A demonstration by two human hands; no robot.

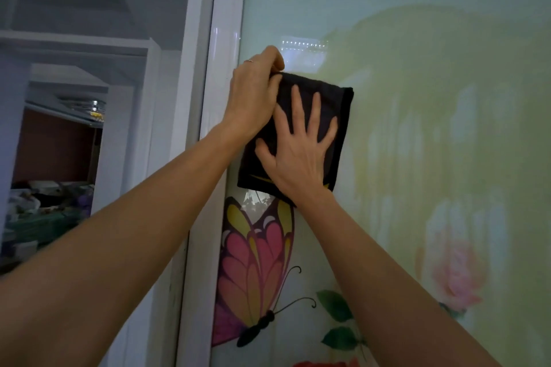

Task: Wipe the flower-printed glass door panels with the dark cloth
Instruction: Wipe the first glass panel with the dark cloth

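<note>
In the head view, the dark cloth (332, 98) lies folded flat against the flower-printed glass door panel (432, 83), just beside the white frame (226, 24) and above the printed butterfly (253, 256). The right hand (298, 152) is spread open on it, palm and straight fingers pressing it to the glass. The left hand (256, 92) pinches the cloth's top left corner with curled fingers. To wipe well, the flat palm should press evenly while the pinched corner stops the fold from bunching or sliding off. The frame closes off the left, so strokes there should run along that edge. Wide bare glass opens to the right and upward, and down toward the pale rose (456, 274), giving room for long overlapping passes.
</note>
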